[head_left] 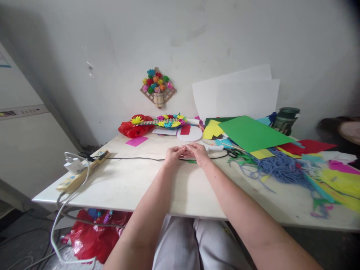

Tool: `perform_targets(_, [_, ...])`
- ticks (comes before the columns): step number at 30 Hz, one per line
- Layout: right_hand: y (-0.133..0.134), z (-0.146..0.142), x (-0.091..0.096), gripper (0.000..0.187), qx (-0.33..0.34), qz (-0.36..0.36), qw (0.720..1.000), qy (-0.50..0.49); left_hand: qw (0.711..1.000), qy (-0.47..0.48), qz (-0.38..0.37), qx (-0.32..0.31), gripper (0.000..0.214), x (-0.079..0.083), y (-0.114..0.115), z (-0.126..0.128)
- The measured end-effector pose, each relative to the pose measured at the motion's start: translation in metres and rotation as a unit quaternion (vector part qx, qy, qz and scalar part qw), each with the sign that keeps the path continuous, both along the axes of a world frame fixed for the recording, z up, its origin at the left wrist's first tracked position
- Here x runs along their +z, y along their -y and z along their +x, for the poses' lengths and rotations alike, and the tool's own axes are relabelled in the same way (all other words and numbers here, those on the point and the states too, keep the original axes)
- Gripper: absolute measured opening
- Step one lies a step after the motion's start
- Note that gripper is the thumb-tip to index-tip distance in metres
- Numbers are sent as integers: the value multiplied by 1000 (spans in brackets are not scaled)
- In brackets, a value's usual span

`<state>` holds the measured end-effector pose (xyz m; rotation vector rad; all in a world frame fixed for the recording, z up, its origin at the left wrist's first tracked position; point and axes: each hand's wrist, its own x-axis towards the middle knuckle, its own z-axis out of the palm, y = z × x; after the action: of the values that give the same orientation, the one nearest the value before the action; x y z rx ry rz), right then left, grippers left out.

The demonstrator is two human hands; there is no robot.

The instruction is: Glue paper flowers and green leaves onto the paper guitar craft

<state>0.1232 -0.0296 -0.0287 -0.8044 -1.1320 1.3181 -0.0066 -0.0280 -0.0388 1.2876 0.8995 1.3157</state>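
Observation:
My left hand [173, 155] and my right hand [199, 153] meet at the middle of the white table [135, 183], fingertips pinched together on something small that I cannot make out. A scrap of green paper [192, 161] lies under them. A thin black cable [132, 158] runs across the table just below both hands. A white round paper disc [189, 134] and a red paper piece [185, 129] lie behind the hands.
A power strip with white plugs [78, 170] sits at the left edge. Coloured paper sheets, a large green sheet [253, 133] and blue yarn [281, 167] cover the right side. Paper flowers [168, 122] and a red bag [134, 127] stand by the wall.

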Motion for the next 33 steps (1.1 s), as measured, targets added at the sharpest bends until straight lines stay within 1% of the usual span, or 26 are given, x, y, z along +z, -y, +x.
perform_targets(3, [-4, 5, 2, 24, -87, 2, 996, -11, 996, 51, 8, 72, 38, 2, -4, -5])
perform_targets(5, [-7, 10, 5, 27, -142, 11, 989, -31, 987, 92, -1, 133, 40, 3, -8, -11])
perform_targets(6, [-8, 13, 7, 31, -158, 14, 986, -42, 981, 110, -8, 162, 41, 3, -11, -14])
perform_targets(8, [-9, 19, 11, 38, -164, 16, 985, -58, 968, 132, -14, 214, 42, 3, -15, -20])
perform_targets(9, [-9, 21, 13, 41, -156, 17, 986, -62, 964, 136, -11, 228, 41, 3, -16, -21])
perform_targets(10, [-9, 24, 15, 42, -141, 20, 988, -65, 965, 132, -5, 228, 40, 3, -16, -21])
perform_targets(11, [-8, 25, 16, 41, -123, 24, 990, -71, 970, 125, 4, 210, 38, 3, -15, -20])
perform_targets(12, [-8, 26, 18, 39, -106, 28, 991, -80, 977, 115, 13, 176, 37, 4, -12, -17])
perform_targets(14, [-6, 25, 18, 34, -70, 34, 991, -108, 993, 94, 28, 58, 39, 5, -4, -8])
perform_targets(16, [-5, 21, 17, 29, -36, 37, 989, -141, 995, 68, 27, -71, 42, 6, 4, 3])
perform_targets(17, [-4, 19, 16, 27, -19, 38, 987, -154, 990, 36, 15, -136, 44, 6, 8, 8])
perform_targets(18, [-4, 16, 15, 26, -3, 41, 986, -162, 984, -2, -2, -179, 43, 6, 11, 12])
perform_targets(19, [-3, 13, 14, 26, 10, 45, 985, -164, 978, -39, -17, -203, 42, 6, 12, 14])
perform_targets(20, [-3, 12, 13, 25, 20, 51, 986, -159, 975, -69, -26, -210, 40, 6, 12, 14])
perform_targets(22, [-3, 11, 14, 23, 30, 59, 988, -136, 980, -81, -25, -177, 38, 6, 11, 11])
perform_targets(23, [-3, 13, 15, 22, 27, 56, 991, -122, 987, -62, -17, -149, 38, 6, 9, 7])
perform_targets(26, [-5, 26, 20, 22, -7, 30, 995, -91, 999, 39, 2, -30, 37, 8, 1, -3])
perform_targets(28, [-4, 38, 24, 30, -17, 30, 996, -78, 997, 66, 11, 49, 38, 7, -4, -8])
perform_targets(30, [-1, 48, 29, 50, -4, 42, 998, -39, 994, 26, 22, 101, 38, 5, -8, -10])
perform_targets(32, [3, 55, 32, 61, 11, 57, 998, 37, 985, -92, 41, 137, 36, 3, -10, -10])
perform_targets(33, [5, 57, 33, 64, 19, 62, 995, 72, 972, -172, 53, 152, 32, 2, -10, -10])
